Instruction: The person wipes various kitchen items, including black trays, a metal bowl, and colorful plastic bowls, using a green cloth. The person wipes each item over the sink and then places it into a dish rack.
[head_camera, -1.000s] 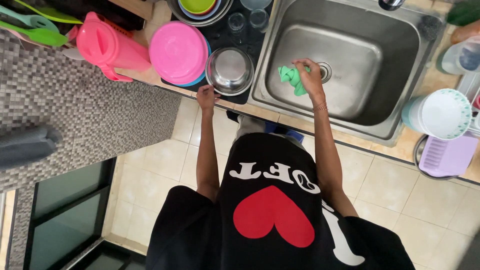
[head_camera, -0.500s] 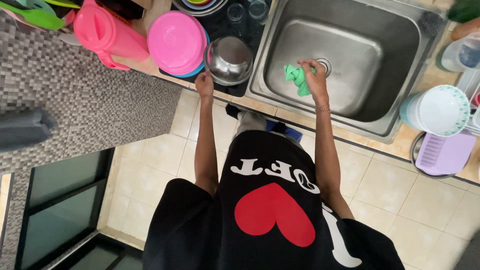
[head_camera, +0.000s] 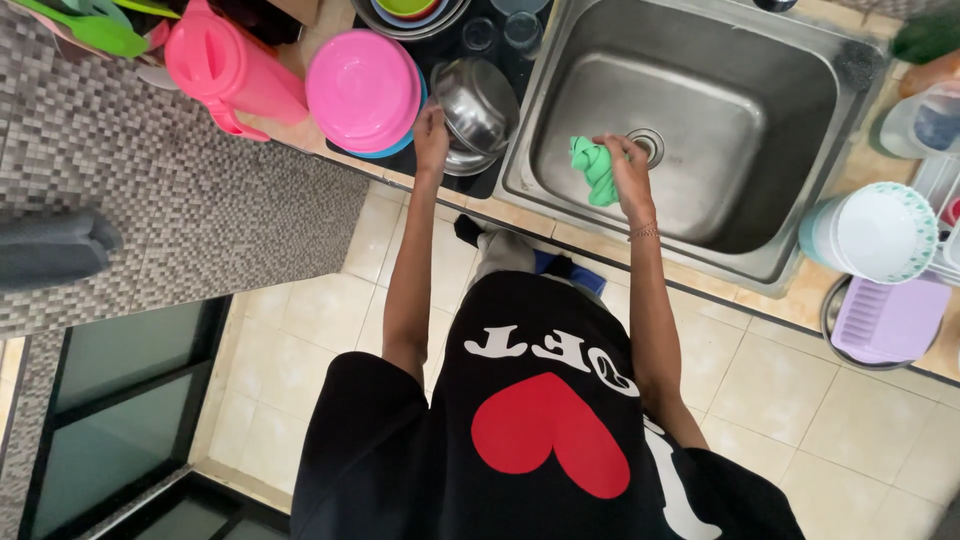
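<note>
My right hand (head_camera: 628, 170) is shut on a crumpled green cloth (head_camera: 592, 170) and holds it low inside the steel sink (head_camera: 800, 130), just left of the drain (head_camera: 650, 145). My left hand (head_camera: 431, 128) rests at the counter's front edge, between a stack of pink plates (head_camera: 362, 90) and an upturned steel bowl (head_camera: 478, 100). It touches the bowl's rim, and its fingers are curled under, so whether it grips the bowl is hidden.
A pink jug (head_camera: 225, 65) and green utensils (head_camera: 85, 28) lie at the left on the counter. Glasses (head_camera: 500, 30) and stacked bowls (head_camera: 410, 12) stand behind. White plates (head_camera: 880, 232) and a purple tray (head_camera: 888, 318) sit right of the sink. Tiled floor lies below.
My left hand has slid from the counter's edge up to the steel bowl's rim. My right hand stays by the drain with the cloth.
</note>
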